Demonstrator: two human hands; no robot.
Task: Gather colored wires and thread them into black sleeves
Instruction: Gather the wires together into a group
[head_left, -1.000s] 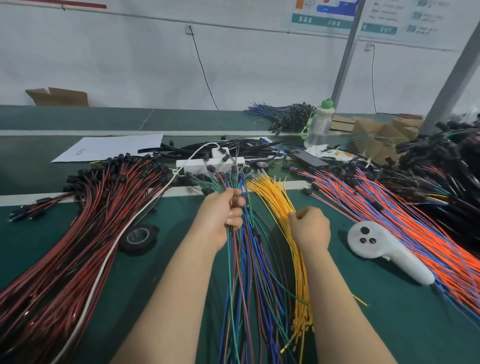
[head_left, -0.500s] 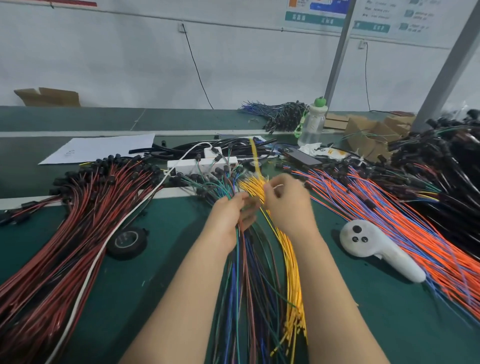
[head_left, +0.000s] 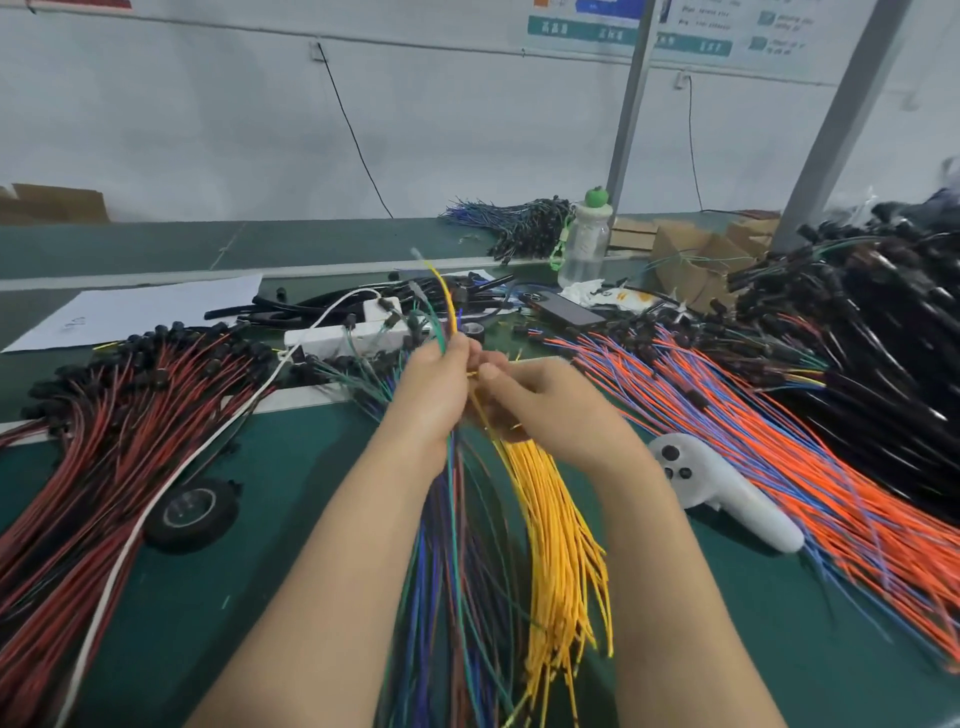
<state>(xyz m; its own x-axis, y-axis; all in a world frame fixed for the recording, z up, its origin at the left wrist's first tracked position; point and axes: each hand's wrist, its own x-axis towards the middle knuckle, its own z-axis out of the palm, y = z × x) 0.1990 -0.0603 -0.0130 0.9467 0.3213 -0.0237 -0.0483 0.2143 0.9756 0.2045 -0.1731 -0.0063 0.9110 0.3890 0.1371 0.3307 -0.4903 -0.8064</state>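
a: how far along is the job judged to be?

b: early, it seems. nearest, a pile of yellow wires (head_left: 558, 545) and a pile of mixed wires (head_left: 457, 571) are spread loose on the green table (head_left: 260, 597), so plenty is left to be gathered.

a: and the hands?

b: just above those piles they are held together. the left hand (head_left: 434, 387) is curled round a small bunch (head_left: 450, 338). a yellow wire (head_left: 440, 288) and a green wire (head_left: 435, 318) are seen rising from the top of the fist. the right hand (head_left: 550, 410) is curled too, and the lower run of the yellow wire is pinched between thumb and fingers, just beside the left hand.

a: is anything threaded yet?

b: nothing in the hands is seen inside a sleeve. the loose black sleeves (head_left: 291, 312) are left lying farther back, by the white power strip (head_left: 343, 335), untouched. whether the dark heap (head_left: 857, 338) at the far right is finished work cannot be told.

a: what is changed from a second ago?

b: then the hands were apart, with the right one closed over the yellow pile. half a second ago they were brought together low over the piles. now they are raised, and the yellow wire is drawn up clear of its pile.
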